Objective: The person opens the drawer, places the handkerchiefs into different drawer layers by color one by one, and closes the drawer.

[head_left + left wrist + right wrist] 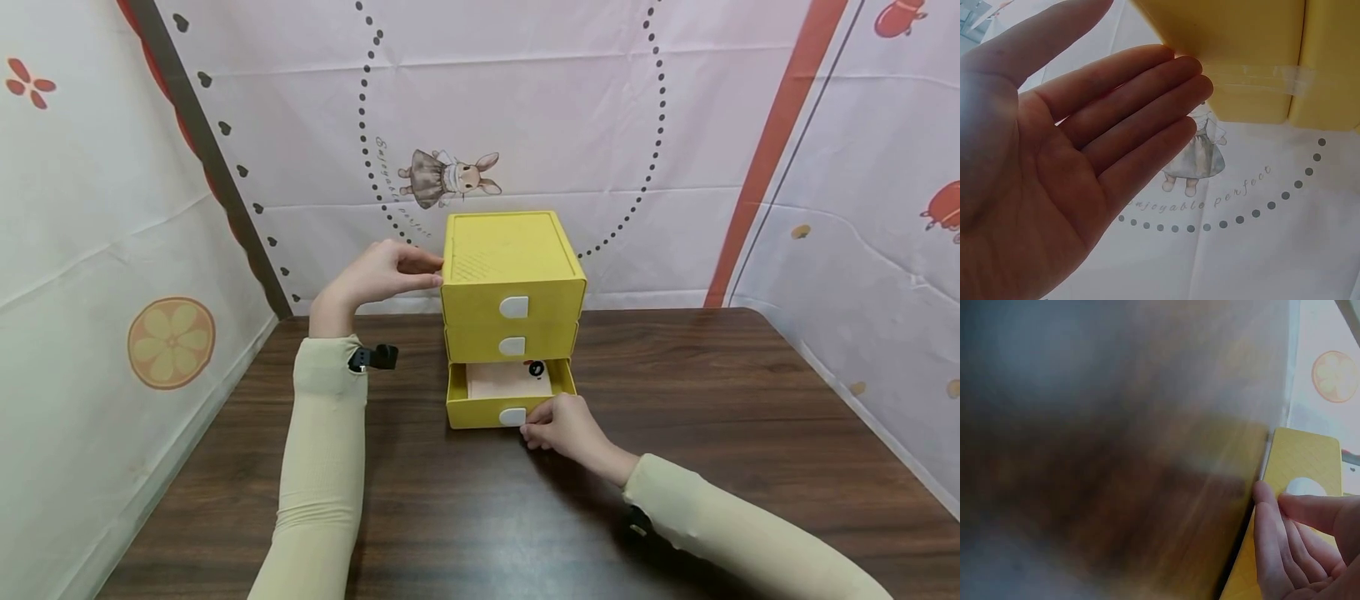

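A yellow three-drawer storage box (513, 250) stands on the table. Its bottom drawer (480, 413) is pulled out, while the upper two are closed. Inside lies a flat pale-pink item (498, 381) with a small black round mark; its kind cannot be told. My right hand (566, 429) is at that drawer's front, thumb and fingers pinching at the white handle (512, 417). The right wrist view shows the thumb tip by the handle (1305, 486). My left hand (386, 273) touches the box's upper left side, fingers straight; the left wrist view shows its palm (1054, 169).
The dark wooden table (712, 400) reaches around the box. Behind it hangs a pale printed cloth (525, 100) with a rabbit figure. More cloth stands along the left and right sides. Clear tape (1260, 78) crosses the yellow box in the left wrist view.
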